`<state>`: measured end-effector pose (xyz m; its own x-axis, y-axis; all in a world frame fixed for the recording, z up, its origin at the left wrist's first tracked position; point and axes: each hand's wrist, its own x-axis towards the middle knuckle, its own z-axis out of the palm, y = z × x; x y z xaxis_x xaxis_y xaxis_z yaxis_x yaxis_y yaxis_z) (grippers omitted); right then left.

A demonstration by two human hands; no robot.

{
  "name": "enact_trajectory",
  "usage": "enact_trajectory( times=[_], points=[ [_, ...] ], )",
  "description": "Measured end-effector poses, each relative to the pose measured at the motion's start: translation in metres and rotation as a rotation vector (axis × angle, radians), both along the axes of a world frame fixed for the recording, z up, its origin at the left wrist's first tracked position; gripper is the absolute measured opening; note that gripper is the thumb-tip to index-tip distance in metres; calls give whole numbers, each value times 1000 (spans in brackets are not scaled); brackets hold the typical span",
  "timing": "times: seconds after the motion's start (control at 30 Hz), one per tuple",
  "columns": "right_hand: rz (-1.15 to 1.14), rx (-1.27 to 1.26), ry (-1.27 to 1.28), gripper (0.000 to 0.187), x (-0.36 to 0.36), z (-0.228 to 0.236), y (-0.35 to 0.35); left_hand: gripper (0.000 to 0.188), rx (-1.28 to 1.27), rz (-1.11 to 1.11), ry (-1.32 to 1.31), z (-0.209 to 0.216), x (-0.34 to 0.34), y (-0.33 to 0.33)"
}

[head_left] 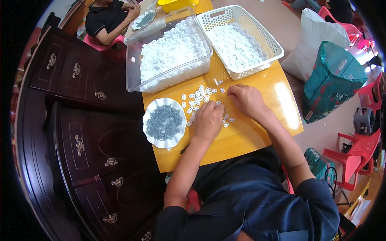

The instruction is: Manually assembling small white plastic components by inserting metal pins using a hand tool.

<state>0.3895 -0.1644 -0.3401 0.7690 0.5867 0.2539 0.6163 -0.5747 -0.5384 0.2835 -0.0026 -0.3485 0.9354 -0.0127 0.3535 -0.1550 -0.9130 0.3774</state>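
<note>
Small white oval plastic pieces with dark spots [198,93] lie scattered on the yellow table. Over the near part of this scatter is my left hand [209,122], palm down, its fingers bent together at the pieces; what they hold is hidden. My right hand [246,99] is just right of the scatter, fingers curled in a pinch, and I cannot make out anything between them. A white scalloped plate [180,133] stands left of my left hand, holding a heap of small grey rod-like parts [163,121].
Behind the scatter stand a clear plastic bin [169,78] and a cream perforated basket [273,52], both full of white pieces. Dark drawers [92,136] border the left side. Sacks [331,80] and a red chair [354,156] are at right. Another person [106,20] works at far left.
</note>
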Motion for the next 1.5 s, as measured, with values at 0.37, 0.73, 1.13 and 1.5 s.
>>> enact_trajectory(
  times=[0.37,0.73,1.13,1.5],
  points=[
    [-12,173,142,7,-21,-1,-29,7,119,-39,13,-9,9,0],
    [-9,247,118,8,-57,-6,-49,10,307,-39,68,-7,7,-5],
    [17,384,222,11,-88,-9,-70,12,341,-11,278,23,2,-4],
    [300,699,1195,23,-128,-32,-71,9,14,-67,-43,44,-105,-61]
  ],
)
